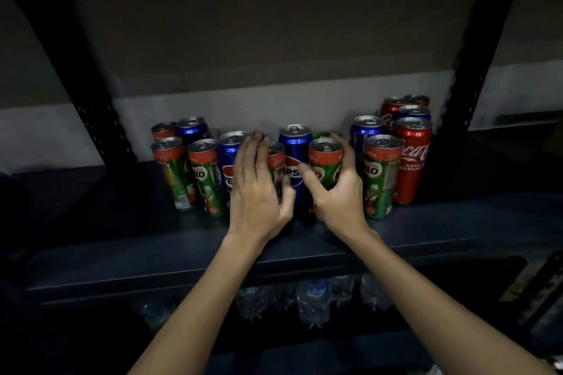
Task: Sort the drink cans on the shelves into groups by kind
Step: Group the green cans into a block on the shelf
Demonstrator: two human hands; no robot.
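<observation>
Several drink cans stand mixed on a dark shelf [152, 253]: green Milo, blue Pepsi and red Coca-Cola. My left hand [259, 189] wraps a green Milo can [275, 158], mostly hidden behind the fingers. My right hand [338, 192] grips another green Milo can [325, 161] from its right side, thumb on its front. A blue Pepsi can [295, 155] stands between the two. More Milo cans [205, 173] and a Pepsi can [229, 161] stand to the left. At the right are a Milo can [380, 173], a Coca-Cola can [412, 158] and another Pepsi can [364, 134].
Black uprights [100, 119] frame the shelf left and right, with a pale wall behind. Plastic water bottles [313, 298] stand on the shelf below. The shelf front and its left part are bare dark board.
</observation>
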